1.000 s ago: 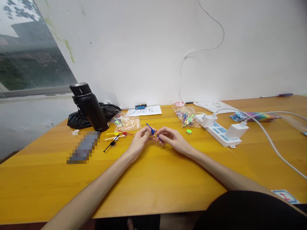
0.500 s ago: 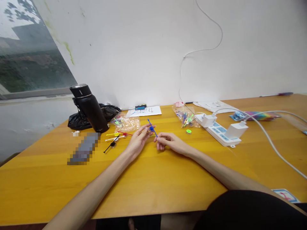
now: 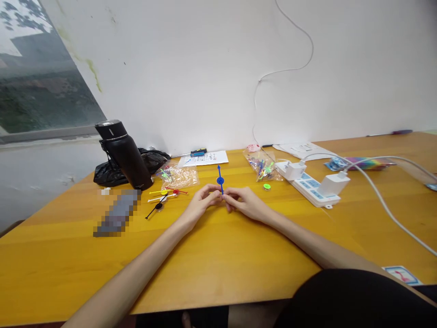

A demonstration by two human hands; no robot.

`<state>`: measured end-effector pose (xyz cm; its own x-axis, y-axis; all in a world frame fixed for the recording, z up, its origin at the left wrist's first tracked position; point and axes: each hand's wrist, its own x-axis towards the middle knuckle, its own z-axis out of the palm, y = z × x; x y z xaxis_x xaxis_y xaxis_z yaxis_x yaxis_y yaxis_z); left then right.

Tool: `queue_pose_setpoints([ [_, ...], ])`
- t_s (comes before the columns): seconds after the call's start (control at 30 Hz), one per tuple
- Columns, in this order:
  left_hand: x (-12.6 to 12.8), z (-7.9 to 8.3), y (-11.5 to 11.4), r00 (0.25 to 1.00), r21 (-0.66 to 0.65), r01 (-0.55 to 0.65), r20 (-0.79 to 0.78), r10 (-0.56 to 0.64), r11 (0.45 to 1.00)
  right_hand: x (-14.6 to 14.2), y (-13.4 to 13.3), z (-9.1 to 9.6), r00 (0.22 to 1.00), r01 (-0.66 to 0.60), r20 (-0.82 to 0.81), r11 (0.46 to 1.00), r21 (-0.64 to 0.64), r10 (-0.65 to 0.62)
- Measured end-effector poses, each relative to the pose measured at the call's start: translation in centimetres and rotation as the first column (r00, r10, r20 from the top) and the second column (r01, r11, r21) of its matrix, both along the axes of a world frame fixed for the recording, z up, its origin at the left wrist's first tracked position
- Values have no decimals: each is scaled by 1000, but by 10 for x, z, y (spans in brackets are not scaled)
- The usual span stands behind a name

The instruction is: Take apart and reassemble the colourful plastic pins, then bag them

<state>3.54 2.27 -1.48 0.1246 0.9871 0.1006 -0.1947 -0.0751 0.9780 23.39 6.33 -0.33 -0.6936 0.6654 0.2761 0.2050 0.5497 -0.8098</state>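
Observation:
Over the middle of the yellow wooden table [image 3: 218, 255], my left hand [image 3: 201, 205] and my right hand [image 3: 244, 204] meet fingertip to fingertip. Both pinch the lower end of a thin blue plastic stick with a small round disc [image 3: 220, 180], which stands nearly upright above my fingers. To the left of my left hand lie several loose sticks of the same kind [image 3: 164, 197], yellow, white, red and black. A small green disc [image 3: 266, 186] rests on the table to the right of my right hand.
A black flask [image 3: 124, 154] leans before a black bag at back left, a blurred dark object [image 3: 118, 213] nearby. Two clear bags of coloured parts [image 3: 179, 174] [image 3: 262, 165], a paper sheet [image 3: 204, 158], and a white power strip [image 3: 312, 186] with chargers and cables lie behind.
The blue stick has swung from slanting left to nearly upright. My right hand has moved in so its fingers meet my left hand's at the stick's lower end.

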Motion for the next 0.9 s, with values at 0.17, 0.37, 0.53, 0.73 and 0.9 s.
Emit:
queue_pose_setpoints([
  [0.17, 0, 4, -2, 993, 25, 26, -113, -24, 999, 2, 1, -2, 994, -74, 81, 994, 78, 67],
  [0.37, 0, 6, -3, 981, 68, 37, -193, -23, 997, 3, 2, -1, 990, -90, 119, 989, 114, 77],
  [0.53, 2, 7, -5, 970, 122, 28, -242, 2, 992, 4, 3, 0, 985, -103, 151, 983, 153, 80],
  [0.73, -2, 3, 1, 967, 162, -7, -250, 48, 987, 4, 3, 0, 984, -104, 164, 979, 175, 75],
  [0.9, -7, 1, 2, 943, 232, -44, -311, 117, 972, 4, 3, -1, 981, -106, 177, 980, 170, 75],
])
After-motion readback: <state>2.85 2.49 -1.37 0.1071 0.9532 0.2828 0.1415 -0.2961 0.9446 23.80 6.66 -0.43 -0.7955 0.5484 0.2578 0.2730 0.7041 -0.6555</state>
